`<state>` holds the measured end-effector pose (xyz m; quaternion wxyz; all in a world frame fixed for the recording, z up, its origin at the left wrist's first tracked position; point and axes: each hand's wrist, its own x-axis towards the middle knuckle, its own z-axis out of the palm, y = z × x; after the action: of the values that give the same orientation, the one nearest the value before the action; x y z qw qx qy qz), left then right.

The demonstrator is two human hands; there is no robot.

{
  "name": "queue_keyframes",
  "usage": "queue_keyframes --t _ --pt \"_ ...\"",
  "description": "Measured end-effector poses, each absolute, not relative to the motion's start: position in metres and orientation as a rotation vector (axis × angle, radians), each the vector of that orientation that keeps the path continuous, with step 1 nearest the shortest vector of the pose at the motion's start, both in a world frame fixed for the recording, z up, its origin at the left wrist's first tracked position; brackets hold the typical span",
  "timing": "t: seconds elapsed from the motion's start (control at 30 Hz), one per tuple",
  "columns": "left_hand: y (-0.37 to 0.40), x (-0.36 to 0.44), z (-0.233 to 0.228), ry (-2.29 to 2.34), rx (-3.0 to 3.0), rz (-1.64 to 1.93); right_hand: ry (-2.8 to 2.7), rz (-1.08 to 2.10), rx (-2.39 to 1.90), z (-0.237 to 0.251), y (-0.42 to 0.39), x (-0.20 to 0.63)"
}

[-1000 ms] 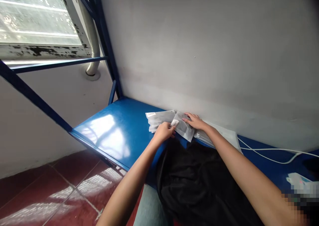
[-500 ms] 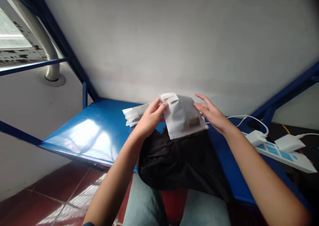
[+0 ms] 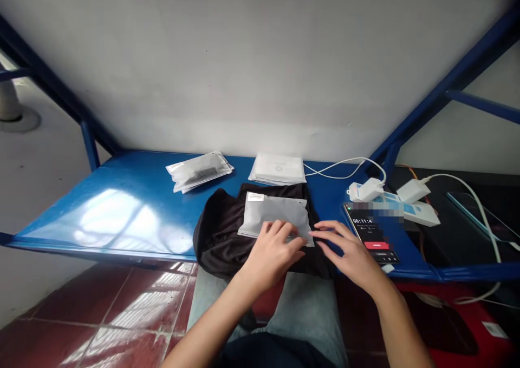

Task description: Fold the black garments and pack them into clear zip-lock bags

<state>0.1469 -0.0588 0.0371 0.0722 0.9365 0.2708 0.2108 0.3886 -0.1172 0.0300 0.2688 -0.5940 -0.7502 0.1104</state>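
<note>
A frosted plastic bag (image 3: pixel 276 208) with a white barcode label lies flat on a folded black cloth (image 3: pixel 219 222). The curled fingers of my left hand (image 3: pixel 278 251) are closed over the bag's near edge, right of its middle, and the thumb sits below them. My right hand (image 3: pixel 349 251) is open at the bag's near right corner, fingers and thumb apart, its fingertips beside or just touching the corner. What is inside the bag cannot be made out.
On the blue tabletop (image 3: pixel 134 168), frosted bags (image 3: pixel 199 172) lie back left and a white packet stack (image 3: pixel 278 169) by the wall. To the right are a phone (image 3: pixel 369 232) with a timer and a power strip (image 3: pixel 410 208) with white chargers and cables.
The bag has gone from being held up between both hands to lying on the cloth. Both hands have come lower, and the view has shifted right, bringing the phone into sight.
</note>
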Motion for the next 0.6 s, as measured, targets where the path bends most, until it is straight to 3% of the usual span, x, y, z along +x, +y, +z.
queue_keyframes --t 0.3,0.6 --pt "-0.049 0.175 0.025 0.784 3.012 0.514 -1.974 0.271 -1.581 0.007 -0.13 0.388" --pt "-0.046 0.175 0.021 0.825 3.026 0.807 -1.898 0.113 -1.418 0.011 -0.122 0.38"
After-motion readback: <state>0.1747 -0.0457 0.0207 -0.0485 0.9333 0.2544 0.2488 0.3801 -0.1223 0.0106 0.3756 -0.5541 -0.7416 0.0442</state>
